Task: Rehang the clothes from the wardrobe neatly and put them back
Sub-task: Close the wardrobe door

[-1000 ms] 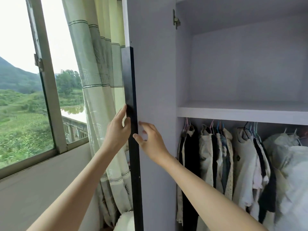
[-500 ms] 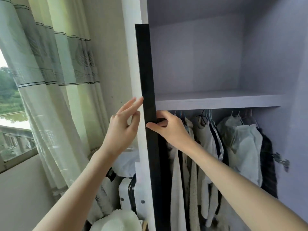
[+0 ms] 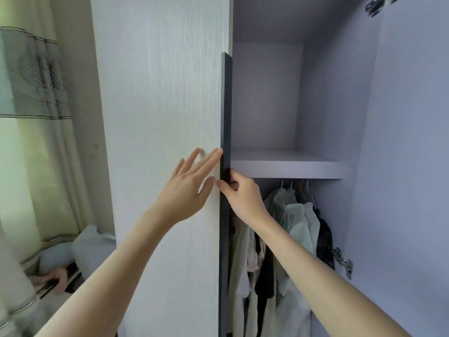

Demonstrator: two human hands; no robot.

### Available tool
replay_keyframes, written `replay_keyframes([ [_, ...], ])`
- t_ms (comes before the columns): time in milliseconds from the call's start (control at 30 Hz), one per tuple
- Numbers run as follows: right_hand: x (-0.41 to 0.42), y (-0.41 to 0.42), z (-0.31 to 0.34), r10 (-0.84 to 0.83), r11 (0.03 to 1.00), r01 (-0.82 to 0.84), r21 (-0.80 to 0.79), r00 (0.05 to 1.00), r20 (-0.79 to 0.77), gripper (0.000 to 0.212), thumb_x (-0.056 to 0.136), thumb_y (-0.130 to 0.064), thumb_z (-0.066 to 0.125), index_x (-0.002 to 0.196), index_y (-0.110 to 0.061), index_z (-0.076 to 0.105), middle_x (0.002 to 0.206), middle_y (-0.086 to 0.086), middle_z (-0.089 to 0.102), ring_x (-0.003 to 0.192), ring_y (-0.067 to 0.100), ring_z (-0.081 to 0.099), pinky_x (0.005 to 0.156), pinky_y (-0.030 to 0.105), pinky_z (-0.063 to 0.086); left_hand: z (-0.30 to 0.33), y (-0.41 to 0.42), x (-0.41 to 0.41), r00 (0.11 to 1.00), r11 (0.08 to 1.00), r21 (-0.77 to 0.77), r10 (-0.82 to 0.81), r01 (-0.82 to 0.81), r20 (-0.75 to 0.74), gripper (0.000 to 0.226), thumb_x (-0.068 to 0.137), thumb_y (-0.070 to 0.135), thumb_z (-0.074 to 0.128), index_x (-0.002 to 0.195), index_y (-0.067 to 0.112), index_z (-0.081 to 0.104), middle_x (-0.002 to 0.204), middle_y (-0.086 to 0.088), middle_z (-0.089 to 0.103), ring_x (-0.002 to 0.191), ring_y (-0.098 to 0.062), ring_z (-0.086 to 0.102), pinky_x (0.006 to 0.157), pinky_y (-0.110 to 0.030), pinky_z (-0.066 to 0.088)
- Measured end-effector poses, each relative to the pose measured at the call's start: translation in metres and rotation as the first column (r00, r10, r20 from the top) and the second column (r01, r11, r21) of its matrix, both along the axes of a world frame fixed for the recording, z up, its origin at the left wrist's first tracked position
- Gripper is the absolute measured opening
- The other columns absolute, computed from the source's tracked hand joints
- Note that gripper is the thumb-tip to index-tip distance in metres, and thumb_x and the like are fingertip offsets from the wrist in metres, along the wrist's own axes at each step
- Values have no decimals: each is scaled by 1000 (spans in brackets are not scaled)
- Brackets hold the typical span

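The wardrobe's white left door [image 3: 165, 98] is swung most of the way across, its outer face towards me. A long dark handle strip [image 3: 226, 113] runs down its free edge. My left hand [image 3: 187, 190] lies flat on the door face with fingers straight, fingertips at the strip. My right hand [image 3: 243, 195] grips the dark strip from the inner side, thumb on the front. Behind the gap, clothes [image 3: 291, 227] in white, beige and black hang on hangers from a rail under a shelf [image 3: 286, 165].
The right door [image 3: 408, 166] stands open, with a metal hinge [image 3: 342, 262] on its inner face. A pale striped curtain [image 3: 36, 105] hangs at the left, and bags and bundles [image 3: 80, 249] lie on the floor below it.
The left door has swung from edge-on to covering much of the opening. My left hand has gone flat onto its face. The view has turned right, away from the window.
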State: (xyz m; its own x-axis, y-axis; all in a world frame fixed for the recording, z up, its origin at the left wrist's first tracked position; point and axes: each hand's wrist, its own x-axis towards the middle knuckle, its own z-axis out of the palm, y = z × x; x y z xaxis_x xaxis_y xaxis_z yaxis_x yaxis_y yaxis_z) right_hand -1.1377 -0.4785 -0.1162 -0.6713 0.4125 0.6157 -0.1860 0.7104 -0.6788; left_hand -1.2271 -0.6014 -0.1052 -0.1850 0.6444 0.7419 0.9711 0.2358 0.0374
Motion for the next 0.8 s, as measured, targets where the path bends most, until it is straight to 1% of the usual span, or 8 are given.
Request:
replay_keyframes([
  [100, -12, 29, -1, -114, 991, 113, 72, 993, 11, 42, 92, -37, 53, 127, -13, 53, 108, 2, 51, 98, 17, 54, 84, 24, 44, -6, 32, -13, 991, 999, -34, -21, 25, 130, 54, 90, 53, 14, 141, 46, -4, 149, 31, -5, 141, -8, -15, 115, -39, -5],
  [233, -32, 58, -1, -211, 974, 211, 83, 977, -18, 23, 91, -31, 57, 105, -13, 61, 92, 0, 53, 76, 7, 46, 59, 6, 32, -13, 61, -34, 992, 984, -145, 115, -106, 55, 55, 93, 52, 14, 140, 42, -13, 147, 28, -23, 138, -10, -26, 114, -48, -8],
  [333, -49, 70, -5, -227, 974, 225, -36, 969, -100, 19, 90, -22, 59, 106, -12, 59, 99, 2, 59, 84, 10, 53, 71, 9, 39, -18, 76, -50, 977, 958, -191, 214, -215, -23, 66, 100, 23, 30, 139, 34, -23, 146, 20, -30, 137, -14, -30, 114, -54, -4],
  [400, -56, 72, -11, -238, 971, 231, -61, 959, -156, 25, 91, -15, 57, 116, -11, 56, 110, 3, 58, 94, 13, 56, 83, 19, 44, -20, 84, -58, 968, 949, -189, 244, -251, -62, 72, 99, 18, 33, 137, 33, -26, 146, 17, -32, 136, -16, -31, 113, -55, -3],
  [467, -60, 74, -22, -229, 972, 233, 4, 958, -173, 36, 92, -11, 54, 128, -11, 50, 121, 3, 54, 105, 13, 55, 91, 23, 45, -22, 92, -64, 962, 945, -180, 262, -272, -75, 75, 98, 19, 36, 136, 32, -26, 146, 15, -33, 135, -17, -33, 113, -55, -6],
  [600, -66, 85, -36, -152, 978, 159, 131, 986, -64, 53, 95, -12, 48, 145, -13, 29, 148, 2, 34, 130, 18, 42, 108, 34, 37, -28, 103, -78, 952, 933, -194, 288, -304, -108, 75, 97, 20, 39, 139, 30, -23, 147, 11, -32, 134, -19, -33, 111, -53, -9],
  [733, -71, 91, -37, -94, 992, 87, 88, 993, 77, 60, 97, -13, 45, 149, -16, 15, 154, -2, 19, 137, 17, 32, 113, 31, 29, -36, 108, -94, 956, 937, -201, 263, -286, -134, 70, 95, 14, 41, 148, 26, -4, 149, 9, -25, 137, -20, -27, 114, -52, 0],
  [800, -76, 92, -36, -89, 995, 83, 57, 990, 113, 63, 97, -13, 45, 149, -18, 10, 155, -4, 14, 138, 17, 30, 113, 30, 27, -41, 110, -99, 956, 934, -217, 262, -285, -132, 71, 94, 15, 42, 148, 25, -3, 148, 8, -26, 136, -21, -27, 114, -51, 0],
])
